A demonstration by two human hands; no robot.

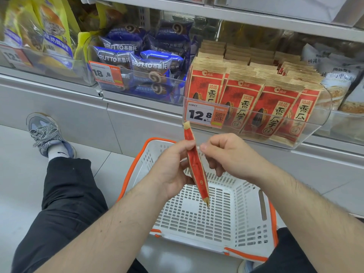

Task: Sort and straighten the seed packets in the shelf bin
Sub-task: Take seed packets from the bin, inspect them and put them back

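- Head view: the left hand holds one red seed packet in the air. Its thumb and fingers are curled round the middle of the packet.
- We see the packet from its thin edge. It stands nearly upright. Its top end points up toward the shelf and its bottom end points down.
- The right hand is just beside the packet. Its fingers are bent and its thumb tip comes close to the packet's side. I cannot tell if it is touching or pinching.
- The packet hangs over a white basket with an orange rim on the floor.
- The clear shelf bin is up and to the right of the packet, with a gap between them. Rows of the same red packets stand in it, leaning a bit.
- I think the packet must go up and right, turned to face front. The right hand is on the bin's side, so it is nearer.
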